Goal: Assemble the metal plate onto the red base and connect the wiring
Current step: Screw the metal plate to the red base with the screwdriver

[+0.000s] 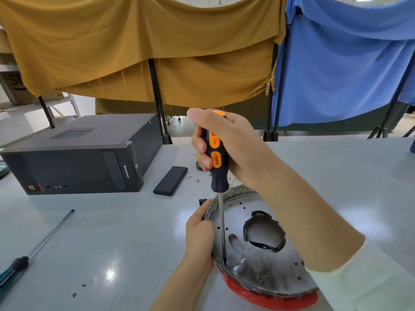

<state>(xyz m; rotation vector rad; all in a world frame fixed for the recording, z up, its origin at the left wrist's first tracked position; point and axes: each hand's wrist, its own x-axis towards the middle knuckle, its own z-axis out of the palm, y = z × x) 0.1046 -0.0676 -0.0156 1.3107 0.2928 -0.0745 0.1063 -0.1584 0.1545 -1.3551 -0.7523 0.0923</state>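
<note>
The step in hand is judged to be the fastening of the metal plate [258, 241] onto the red base [269, 297]. The plate is seated on top of the base at the near right of the tabletop [112, 232], with only a red crescent of the base showing under its near edge. A screwdriver [216, 162] with a black and orange handle is held upright in the right hand [226, 144], whose fingers [202, 147] are wrapped tightly round the handle. Its tip is set down near the plate's left rim, apparently in a screw hole, though no screw head can be made out. The plate's left edge is steadied by the left hand [199, 234], its fingers curled against the rim.

For the next move, downward pressure and a straight shaft would be called for while the handle is turned, with the plate kept from rotating. The remaining holes would then need the same, and the wiring is not yet seen to be connected; no wires are clearly visible.

By count: one plate, one base, two screwdrivers, the second [33, 248] lying at the left with a dark green handle, one computer case [78, 158], and one flat black block [170, 180] beside it. One large opening and several small holes are seen in the plate.
</note>
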